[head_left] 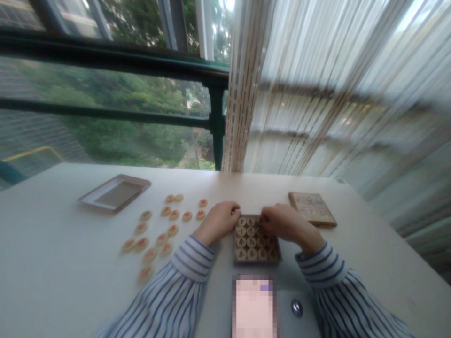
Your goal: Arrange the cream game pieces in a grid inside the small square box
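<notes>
A small square box [235, 249] holds rows of round wooden xiangqi pieces [251, 242] with dark characters. At its upper left corner, my left hand [220, 219] has its fingers curled against the rim. My right hand [283, 223] reaches over the upper right part of the box, fingertips pinched on a xiangqi piece [261, 219] in the top row. That hand covers some of the pieces on the right side. Left of my left hand, several loose xiangqi pieces with red characters [172, 229] lie scattered on the white table [88, 263].
An open shallow tray or lid [136, 193] lies at the far left. A flat printed box [313, 209] is at the right. Nearest me are a pixelated phone-like object [254, 305] and a shiny dark oval object [297, 308]. Railings and a string curtain [243, 94] stand beyond the table.
</notes>
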The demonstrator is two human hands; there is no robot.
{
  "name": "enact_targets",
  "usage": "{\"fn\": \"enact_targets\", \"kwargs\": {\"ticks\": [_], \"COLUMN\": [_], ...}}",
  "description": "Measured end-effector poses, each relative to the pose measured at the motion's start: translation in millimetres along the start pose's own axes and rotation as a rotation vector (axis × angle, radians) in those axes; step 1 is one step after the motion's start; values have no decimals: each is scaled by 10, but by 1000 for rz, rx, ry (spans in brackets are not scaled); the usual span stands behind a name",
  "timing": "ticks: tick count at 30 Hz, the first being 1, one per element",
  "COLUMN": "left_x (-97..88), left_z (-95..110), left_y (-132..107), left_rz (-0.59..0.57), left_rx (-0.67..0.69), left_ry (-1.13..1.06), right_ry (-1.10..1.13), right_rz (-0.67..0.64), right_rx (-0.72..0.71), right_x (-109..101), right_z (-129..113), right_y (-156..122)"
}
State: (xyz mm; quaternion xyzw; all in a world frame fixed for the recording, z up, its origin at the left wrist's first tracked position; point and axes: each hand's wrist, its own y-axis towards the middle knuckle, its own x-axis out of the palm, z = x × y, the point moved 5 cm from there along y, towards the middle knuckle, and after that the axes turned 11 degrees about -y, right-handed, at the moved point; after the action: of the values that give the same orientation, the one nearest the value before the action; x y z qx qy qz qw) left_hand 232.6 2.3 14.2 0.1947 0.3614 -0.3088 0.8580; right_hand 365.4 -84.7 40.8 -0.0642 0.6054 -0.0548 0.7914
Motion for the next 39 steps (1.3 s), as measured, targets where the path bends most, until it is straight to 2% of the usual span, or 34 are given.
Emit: {"fn": "enact_targets", "kwargs": {"ticks": [17,28,35,39], "left_x": [-2,0,-7,-14], "left_z": [10,-15,-6,0], "left_y": [-16,-17,-19,-25], "left_rz": [-28,-18,-31,-36], "left_rx": [-2,8,3,-2], "left_ry": [6,-3,-5,-8], "right_ry": [-90,-75,-58,-65], "right_rz": [29,22,-30,-11], "right_rx": [17,9,24,19], "right_x": [-21,-11,-18,-30], "right_z": [-47,-48,-49,-52], "right_y": [-7,-3,-6,-9]}}
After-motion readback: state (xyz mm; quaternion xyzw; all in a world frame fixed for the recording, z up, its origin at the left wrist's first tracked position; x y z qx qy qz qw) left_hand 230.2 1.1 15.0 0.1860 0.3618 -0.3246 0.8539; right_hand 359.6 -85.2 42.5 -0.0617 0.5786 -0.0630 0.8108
